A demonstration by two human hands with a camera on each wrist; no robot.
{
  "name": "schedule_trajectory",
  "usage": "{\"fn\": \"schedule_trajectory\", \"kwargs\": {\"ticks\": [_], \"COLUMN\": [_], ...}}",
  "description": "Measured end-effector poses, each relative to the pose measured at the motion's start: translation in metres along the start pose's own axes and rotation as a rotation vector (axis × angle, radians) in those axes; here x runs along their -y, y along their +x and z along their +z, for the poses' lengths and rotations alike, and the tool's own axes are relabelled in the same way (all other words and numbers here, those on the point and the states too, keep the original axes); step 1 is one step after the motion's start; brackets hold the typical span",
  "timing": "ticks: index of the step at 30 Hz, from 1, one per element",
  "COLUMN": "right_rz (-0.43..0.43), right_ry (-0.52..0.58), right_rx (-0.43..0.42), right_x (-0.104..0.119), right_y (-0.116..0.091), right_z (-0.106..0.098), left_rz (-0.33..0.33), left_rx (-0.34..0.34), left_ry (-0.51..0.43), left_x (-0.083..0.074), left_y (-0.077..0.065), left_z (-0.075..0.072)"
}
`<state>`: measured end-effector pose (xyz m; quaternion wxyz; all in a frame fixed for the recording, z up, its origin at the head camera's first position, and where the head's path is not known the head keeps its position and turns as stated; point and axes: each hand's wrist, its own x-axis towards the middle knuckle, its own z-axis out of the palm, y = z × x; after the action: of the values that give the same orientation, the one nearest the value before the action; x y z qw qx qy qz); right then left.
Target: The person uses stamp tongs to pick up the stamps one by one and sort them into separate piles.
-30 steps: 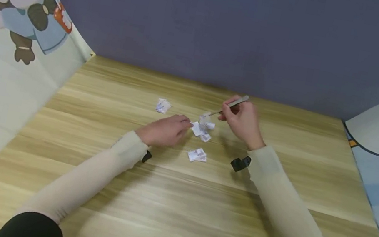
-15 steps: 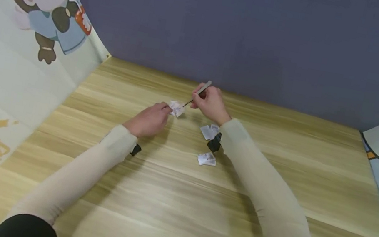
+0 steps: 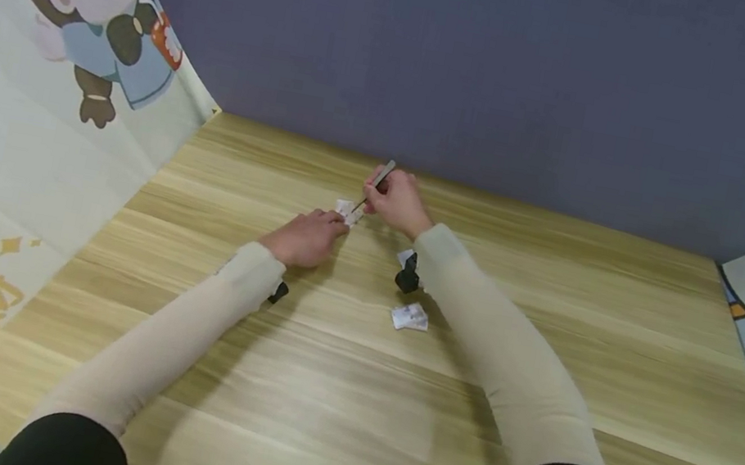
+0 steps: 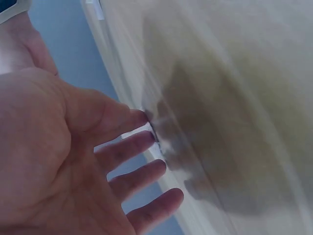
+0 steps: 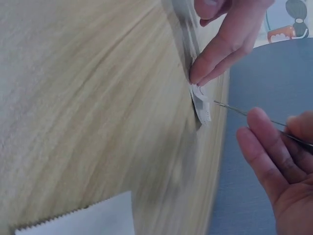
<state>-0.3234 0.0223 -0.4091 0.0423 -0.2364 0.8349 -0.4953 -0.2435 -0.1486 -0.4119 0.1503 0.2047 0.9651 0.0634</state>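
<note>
On the wooden table (image 3: 313, 397), near paper slips (image 3: 411, 317) lie nearer than and right of the far slips (image 3: 344, 207); partly hidden middle slips (image 3: 404, 256) also lie to their right. The left hand (image 3: 304, 239) rests extended fingertips on the far slips, and right beside them the right hand (image 3: 398, 202) pinches tweezers (image 3: 384, 173).
</note>
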Motion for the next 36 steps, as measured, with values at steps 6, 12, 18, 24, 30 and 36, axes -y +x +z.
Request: {"fn": "schedule_trajectory", "kwargs": {"ticks": [6,12,18,24,30,36], "right_rz": [0.039,0.049,0.038,0.060,0.135,0.189], "right_ry": [0.022,0.061,0.002,-0.016,-0.118,-0.174], "right_rx": [-0.118,-0.149,-0.127,-0.048,-0.086,-0.104], "right_x": [-0.010,-0.015,-0.026,-0.034,-0.042,-0.048], "right_y": [-0.010,-0.033,-0.069,-0.099,-0.114,-0.125], "right_z": [-0.012,-0.047,-0.086,-0.103,-0.108,-0.105], "left_rz": [0.002,0.014,0.154,0.340,0.337,0.264], "left_rx": [0.029,0.020,-0.018,-0.027,0.022,0.080], "left_ry": [0.025,0.008,-0.033,-0.009,0.031,0.063], "left_x": [-0.008,-0.014,-0.031,-0.056,-0.080,-0.095], "left_y": [0.006,0.008,0.010,0.015,0.023,0.032], "left_z": [0.001,0.000,0.001,0.003,0.007,0.009]}}
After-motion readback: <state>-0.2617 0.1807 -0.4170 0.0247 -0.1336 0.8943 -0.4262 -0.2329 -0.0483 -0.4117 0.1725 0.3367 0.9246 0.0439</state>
